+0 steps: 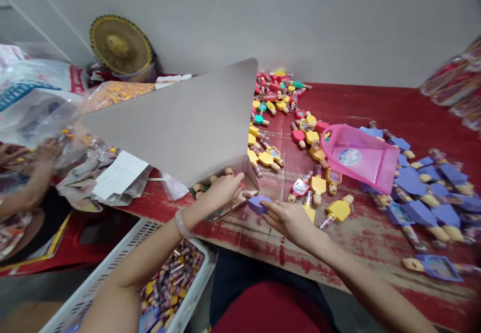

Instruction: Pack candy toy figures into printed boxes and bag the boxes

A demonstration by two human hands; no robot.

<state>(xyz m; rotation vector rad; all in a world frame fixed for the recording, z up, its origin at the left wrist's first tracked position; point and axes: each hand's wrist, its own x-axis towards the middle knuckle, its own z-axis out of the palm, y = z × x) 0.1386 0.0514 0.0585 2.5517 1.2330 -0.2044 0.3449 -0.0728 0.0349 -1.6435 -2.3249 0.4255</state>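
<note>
A box with a tall grey lid [180, 127] stands raised on the red worn table [278, 233]. My left hand [227, 189] reaches into the box's open tray, its fingers bent at the right inner wall; what they hold, if anything, is hidden. Just right of the box, my right hand [285, 215] grips a purple toy [258, 204] between thumb and fingers, at the box's edge. Several toys with beige knobs lie inside the tray. Yellow toys [339, 210] and red ones lie right of the box.
A pink scoop [363, 157] lies beside a purple toy pile [421, 193]. Below left, a white basket [201, 273] holds many toys. White cards [120, 175] and plastic bags lie left. Another person's hand [48, 150] is at far left.
</note>
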